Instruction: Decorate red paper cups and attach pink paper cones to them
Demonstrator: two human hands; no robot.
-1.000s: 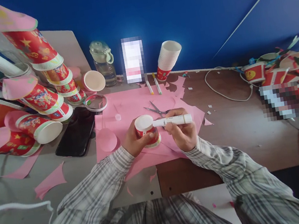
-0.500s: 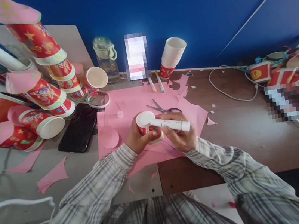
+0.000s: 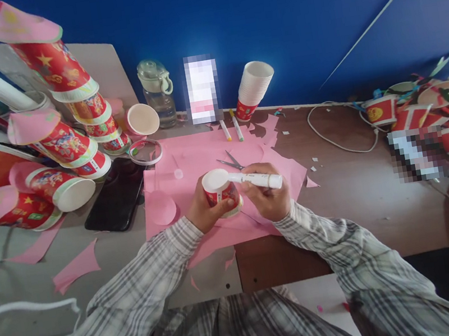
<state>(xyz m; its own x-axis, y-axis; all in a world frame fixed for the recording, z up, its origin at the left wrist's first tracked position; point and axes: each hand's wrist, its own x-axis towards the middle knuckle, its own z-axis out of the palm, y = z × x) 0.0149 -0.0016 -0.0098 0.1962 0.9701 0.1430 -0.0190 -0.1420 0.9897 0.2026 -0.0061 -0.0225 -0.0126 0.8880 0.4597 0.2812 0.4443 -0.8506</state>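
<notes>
My left hand (image 3: 204, 208) wraps round a red patterned paper cup (image 3: 222, 196), held bottom up with its white base tilted toward me. My right hand (image 3: 268, 196) is closed on a white glue stick (image 3: 261, 180), whose tip meets the right edge of the cup's base. Under both hands lies a sheet of pink paper (image 3: 187, 150). Scissors (image 3: 230, 161) rest on it just beyond the cup, their handles hidden behind my right hand. A pink paper circle (image 3: 161, 207) and a small white cap (image 3: 178, 173) lie to the left.
Decorated cup towers (image 3: 82, 108) with pink cone tops stand at left, beside a black phone (image 3: 112, 197). At the back are a water bottle (image 3: 157, 96), two markers (image 3: 236, 126) and stacked paper cups (image 3: 254, 86). A white cable (image 3: 322, 138) and red cup crafts (image 3: 416, 117) are at right.
The glue stick's tip has shifted slightly up and away along the edge of the cup's base. Both hands keep their hold, and the whole view has shifted a little.
</notes>
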